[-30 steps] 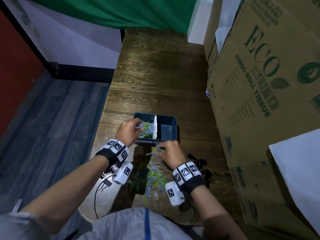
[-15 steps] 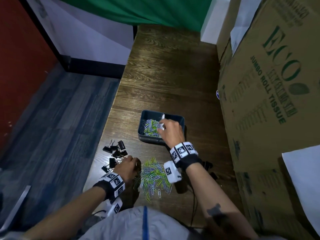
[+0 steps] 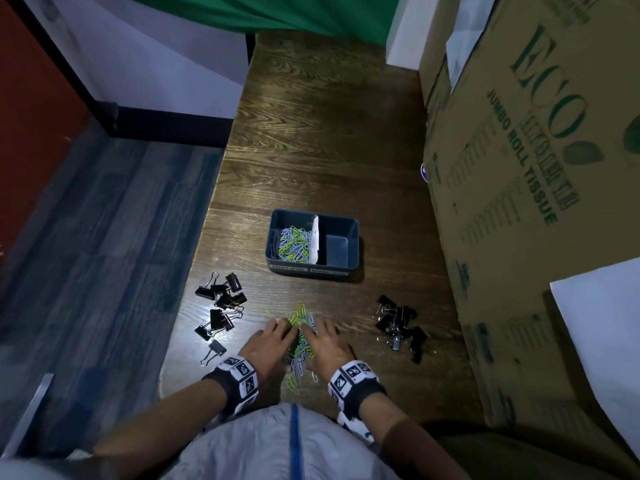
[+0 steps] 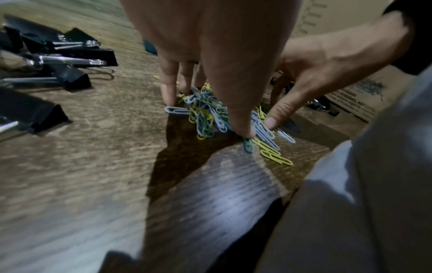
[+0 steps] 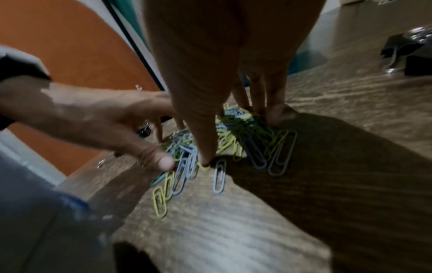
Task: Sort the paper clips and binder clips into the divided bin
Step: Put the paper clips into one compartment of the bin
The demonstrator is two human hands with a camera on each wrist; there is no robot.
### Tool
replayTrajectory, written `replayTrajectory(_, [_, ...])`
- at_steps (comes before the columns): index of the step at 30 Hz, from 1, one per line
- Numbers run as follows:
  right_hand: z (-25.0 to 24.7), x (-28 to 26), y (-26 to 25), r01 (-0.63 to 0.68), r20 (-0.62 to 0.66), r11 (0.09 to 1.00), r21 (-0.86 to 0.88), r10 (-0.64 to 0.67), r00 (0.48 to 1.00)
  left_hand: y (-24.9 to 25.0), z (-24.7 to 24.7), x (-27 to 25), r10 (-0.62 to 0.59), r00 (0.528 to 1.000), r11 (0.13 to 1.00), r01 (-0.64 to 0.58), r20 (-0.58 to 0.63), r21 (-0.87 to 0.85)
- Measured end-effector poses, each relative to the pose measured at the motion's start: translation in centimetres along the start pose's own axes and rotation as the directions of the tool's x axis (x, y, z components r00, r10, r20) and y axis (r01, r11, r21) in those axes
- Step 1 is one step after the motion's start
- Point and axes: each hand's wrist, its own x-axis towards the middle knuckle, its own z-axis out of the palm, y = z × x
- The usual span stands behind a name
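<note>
Both hands have come back from the bin and the left-hand clips, and now they meet at the loose heap near the table edge. Far left, a scatter of black binder clips (image 3: 221,306) lies on the wooden table (image 3: 322,140), apart from the hands. Next, the left hand (image 3: 268,344) is down on the paper clip pile (image 3: 300,336), fingers straight and spread, tips planted on the left flank of the heap, thumb pressing the near side; nothing gripped. Right beside it, the right hand (image 3: 325,344) mirrors that, straight fingers (image 5: 275,114) pressing the pile's far right side, thumb tip down among the blue and yellow clips, nothing pinched. So the heap sits between the two hands. Beyond them, mid-table, the divided bin (image 3: 341,270) holds paper clips in its left compartment, with a white divider (image 3: 315,240) standing between that and the right one. Farther right, a second bunch of binder clips (image 3: 398,323) lies near the cardboard box (image 3: 519,202).
</note>
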Motion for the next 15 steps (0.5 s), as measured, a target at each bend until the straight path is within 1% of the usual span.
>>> replayTrajectory(4, [1.0, 0.1, -0.4, 0.004, -0.066, 0.998, 0.061, 0.000, 0.998, -0.4, 0.0, 0.1, 0.018, 1.000, 0.996, -0.019, -0.011, -0.089])
replayTrajectory(6, [1.2, 0.4, -0.1, 0.009, -0.072, 0.995, 0.095, -0.002, 0.997, -0.8, 0.1, -0.1, 0.039, 0.998, 0.986, -0.048, -0.057, -0.159])
replayTrajectory(7, [1.2, 0.4, 0.1, 0.009, -0.086, 0.993, 0.117, 0.001, 0.996, -0.9, 0.2, -0.1, 0.035, 0.996, 0.980, -0.050, -0.079, -0.191])
replayTrajectory(10, [0.9, 0.5, 1.0, 0.013, -0.129, 0.983, 0.181, 0.011, 0.992, -1.3, 0.1, -0.7, -0.001, 0.997, 0.949, -0.025, -0.083, -0.316])
replayTrajectory(12, [0.6, 0.4, 1.5, 0.003, -0.114, 0.970, 0.244, 0.025, 0.993, -1.7, -0.1, -0.8, -0.014, 0.994, 0.926, -0.028, -0.108, -0.375])
replayTrajectory(13, [0.3, 0.4, 1.7, -0.014, -0.096, 0.961, 0.278, 0.042, 0.995, -1.9, -0.3, -0.9, -0.015, 0.990, 0.920, -0.041, -0.140, -0.389])
replayTrajectory(15, [-0.7, 0.0, 1.9, -0.087, -0.048, 0.943, 0.323, 0.108, 0.993, -2.1, -1.1, -1.1, -0.027, 0.986, 0.896, -0.050, -0.165, -0.442])
